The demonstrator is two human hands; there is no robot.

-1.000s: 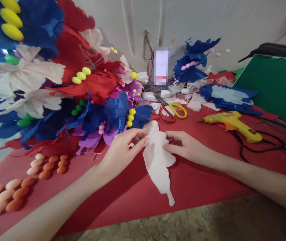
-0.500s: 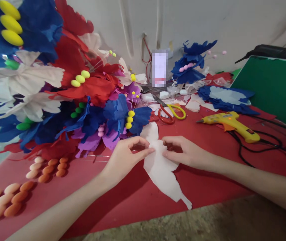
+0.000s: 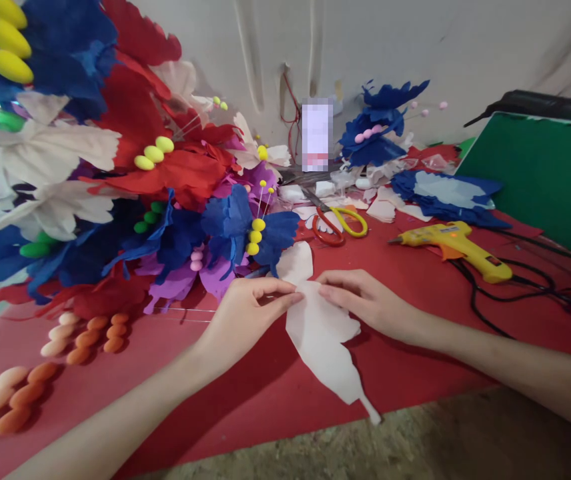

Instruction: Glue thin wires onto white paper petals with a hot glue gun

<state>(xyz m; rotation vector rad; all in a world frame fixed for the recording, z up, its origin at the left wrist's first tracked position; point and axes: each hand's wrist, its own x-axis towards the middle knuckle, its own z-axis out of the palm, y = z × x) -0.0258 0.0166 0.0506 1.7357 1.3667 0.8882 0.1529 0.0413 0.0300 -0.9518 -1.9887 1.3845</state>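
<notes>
A white butterfly wing cutout, of paper or thin foam, lies over the red tabletop, its narrow tail pointing toward the front edge. My left hand pinches its left edge between thumb and fingers, just below the upper lobe. On the other side, my right hand grips the top edge in a pinch, close to the left fingertips. Behind the cutout sits a finished blue butterfly with yellow oval beads down its middle.
Orange and peach oval beads lie in rows at left. Many coloured butterflies pile up behind them. Scissors with red and yellow handles lie beyond my hands. A yellow glue gun with a black cord rests at right, near a green board.
My right fingers have shifted slightly left along the cutout's upper edge, and the right side of the wing shows flatter. The whole view has moved slightly.
</notes>
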